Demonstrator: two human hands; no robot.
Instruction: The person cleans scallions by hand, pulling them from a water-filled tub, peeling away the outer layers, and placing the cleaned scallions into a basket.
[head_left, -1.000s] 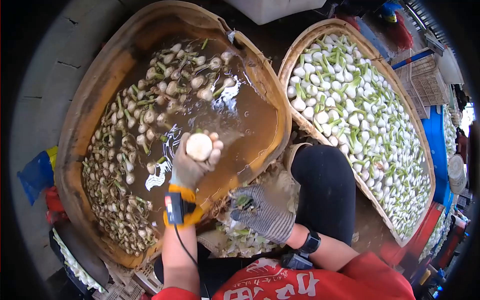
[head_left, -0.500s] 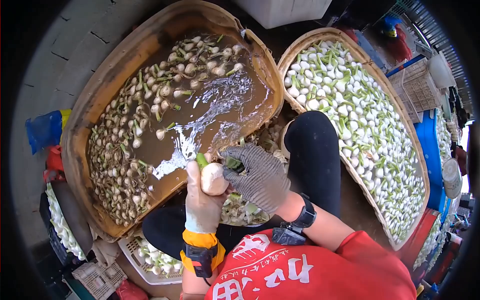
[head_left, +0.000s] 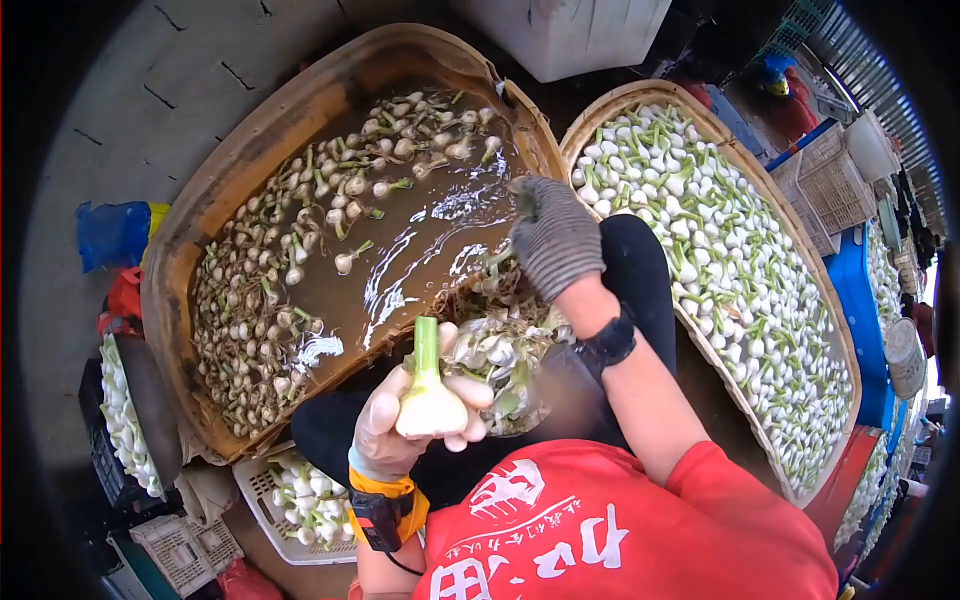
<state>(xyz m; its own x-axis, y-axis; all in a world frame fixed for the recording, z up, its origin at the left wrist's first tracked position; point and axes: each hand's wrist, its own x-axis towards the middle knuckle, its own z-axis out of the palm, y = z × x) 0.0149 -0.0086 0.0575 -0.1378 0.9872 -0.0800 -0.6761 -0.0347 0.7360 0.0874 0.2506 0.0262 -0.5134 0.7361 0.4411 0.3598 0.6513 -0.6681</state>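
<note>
A clean white garlic bulb [head_left: 430, 408] with a short green stem rests in my left hand [head_left: 376, 428], its pale-gloved fingers closed around it above my lap. My right hand [head_left: 558, 240], in a grey striped glove, is over the near right rim of the brown tub [head_left: 205, 175]. Its fingers are curled, with something dark green at them that I cannot make out. Below it lies a heap of garlic peelings [head_left: 505, 360]. Unpeeled garlic bulbs [head_left: 245, 320] float in the tub's muddy water.
On the right stands a long tub [head_left: 848, 400] full of white garlic with green stems. A white basket [head_left: 262, 500] with cleaned garlic sits at lower left. A white bin [head_left: 560, 40] is at the back, and a blue tub [head_left: 868, 310] at far right.
My right hand has moved away from the garlic bulb, up and to the right over the peelings. The bulb in my left hand has turned, its stem pointing up, and looks whiter.
</note>
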